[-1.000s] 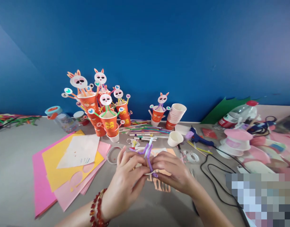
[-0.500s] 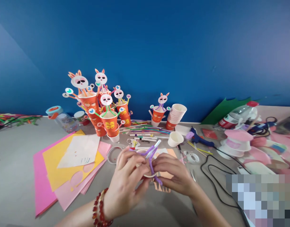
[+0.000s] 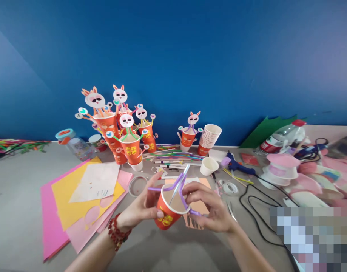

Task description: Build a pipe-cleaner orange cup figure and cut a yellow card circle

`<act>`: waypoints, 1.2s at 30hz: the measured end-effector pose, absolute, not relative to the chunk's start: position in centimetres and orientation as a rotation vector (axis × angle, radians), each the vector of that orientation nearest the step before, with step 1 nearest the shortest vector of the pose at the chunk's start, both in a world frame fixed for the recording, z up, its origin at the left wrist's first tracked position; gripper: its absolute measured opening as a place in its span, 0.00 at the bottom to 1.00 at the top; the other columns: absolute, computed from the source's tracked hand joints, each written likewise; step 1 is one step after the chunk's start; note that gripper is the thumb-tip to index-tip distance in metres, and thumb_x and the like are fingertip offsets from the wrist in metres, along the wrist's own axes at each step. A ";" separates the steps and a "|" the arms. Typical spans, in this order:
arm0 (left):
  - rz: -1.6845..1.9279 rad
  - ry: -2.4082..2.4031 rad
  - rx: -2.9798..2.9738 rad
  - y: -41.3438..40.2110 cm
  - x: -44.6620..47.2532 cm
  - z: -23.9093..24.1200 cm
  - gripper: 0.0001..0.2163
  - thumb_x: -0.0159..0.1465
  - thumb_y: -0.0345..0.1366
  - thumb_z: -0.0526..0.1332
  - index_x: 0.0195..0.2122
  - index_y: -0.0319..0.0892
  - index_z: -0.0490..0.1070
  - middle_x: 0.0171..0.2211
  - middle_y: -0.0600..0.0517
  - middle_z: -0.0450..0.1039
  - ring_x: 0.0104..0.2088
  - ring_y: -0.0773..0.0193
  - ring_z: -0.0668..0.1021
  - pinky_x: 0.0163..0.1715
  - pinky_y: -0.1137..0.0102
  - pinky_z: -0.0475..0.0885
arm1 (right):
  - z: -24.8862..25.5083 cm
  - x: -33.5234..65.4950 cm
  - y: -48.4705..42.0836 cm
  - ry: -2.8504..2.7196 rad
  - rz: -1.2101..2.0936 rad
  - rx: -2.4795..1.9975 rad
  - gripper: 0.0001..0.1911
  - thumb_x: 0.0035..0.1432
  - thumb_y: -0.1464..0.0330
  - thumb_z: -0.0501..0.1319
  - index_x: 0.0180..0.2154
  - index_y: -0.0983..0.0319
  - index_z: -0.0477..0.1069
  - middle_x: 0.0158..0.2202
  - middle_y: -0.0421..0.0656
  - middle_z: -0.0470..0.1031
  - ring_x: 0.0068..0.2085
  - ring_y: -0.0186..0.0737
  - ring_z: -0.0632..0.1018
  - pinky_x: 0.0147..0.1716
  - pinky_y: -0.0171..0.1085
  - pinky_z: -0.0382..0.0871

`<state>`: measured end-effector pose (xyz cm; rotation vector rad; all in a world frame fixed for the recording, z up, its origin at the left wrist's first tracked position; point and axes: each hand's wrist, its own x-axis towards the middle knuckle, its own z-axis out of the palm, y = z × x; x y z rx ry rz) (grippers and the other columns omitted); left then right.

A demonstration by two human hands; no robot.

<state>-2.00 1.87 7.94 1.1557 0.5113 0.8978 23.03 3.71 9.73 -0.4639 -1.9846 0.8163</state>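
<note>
1. Red paper cup with gold printed characters and a white rolled rim (image 3: 168, 219): one, held between both hands above the grey tabletop (image 3: 150, 249), tilted so that its mouth shows to the viewer. Probably very light; thin wall, likely to dent under a hard squeeze. Best hold: low on the body, or at the rim, which should be the stiffest part.

2. Purple bent plastic drinking straws (image 3: 164, 188): set at the cup's mouth, one arm passing out over the left of the rim, another over the right. Light, springy at the bends, smooth enough to slip or turn; best pinched close to the rim, since a tug at the outer ends could shift them.

3. Pale, shiny slender rod (image 3: 180, 185): stands aslant in the cup, its upper end rising between the straws. Material unclear; presumably stiff, and best taken by that protruding end.

4. Left hand, bare, red beaded bracelet at the wrist (image 3: 145, 207): clamped on the cup, thumb pressed on the printed front, fingers behind the left side.

5. Right hand, bare (image 3: 213, 207): fingers curled beside the right-hand straw arm and rim, thumb lower, near the straw's outer end. Whether it pinches the straw or merely steadies it, cannot tell.

6. Orange paper sheet with cut-out shapes (image 3: 194, 223): lies beyond the cup, partly hidden; flat, flimsy, easily creased, best lifted by an edge.
</note>
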 end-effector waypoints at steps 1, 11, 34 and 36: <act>0.881 0.485 1.094 1.8 -1.7 7.7 0.45 0.57 0.41 0.71 0.69 0.54 0.44 0.66 0.41 0.59 0.64 0.41 0.66 0.61 0.46 0.61 | 9.5 23.1 3.7 -1.989 0.821 -0.467 0.12 0.57 0.69 0.65 0.44 0.58 0.73 0.46 0.48 0.76 0.47 0.46 0.78 0.48 0.43 0.73; 1.078 0.565 1.069 1.7 -0.3 7.5 0.40 0.55 0.38 0.73 0.66 0.52 0.55 0.63 0.42 0.65 0.60 0.46 0.71 0.56 0.57 0.69 | 6.9 24.3 2.3 -1.717 0.501 -0.812 0.23 0.60 0.65 0.63 0.56 0.59 0.65 0.55 0.54 0.68 0.48 0.50 0.75 0.45 0.49 0.73; 1.368 0.800 1.855 0.9 -1.0 5.8 0.33 0.63 0.39 0.64 0.66 0.44 0.50 0.66 0.36 0.48 0.66 0.42 0.58 0.53 0.53 0.71 | 12.0 22.0 3.0 -2.063 0.478 -0.609 0.14 0.61 0.80 0.58 0.45 0.60 0.73 0.38 0.44 0.80 0.40 0.42 0.76 0.41 0.42 0.71; 1.423 0.810 1.954 1.2 -1.9 6.4 0.29 0.64 0.33 0.60 0.66 0.43 0.53 0.65 0.35 0.52 0.61 0.46 0.65 0.50 0.54 0.73 | 11.9 22.3 3.2 -2.063 0.506 -0.608 0.14 0.62 0.79 0.58 0.45 0.59 0.73 0.38 0.44 0.80 0.41 0.42 0.76 0.42 0.42 0.71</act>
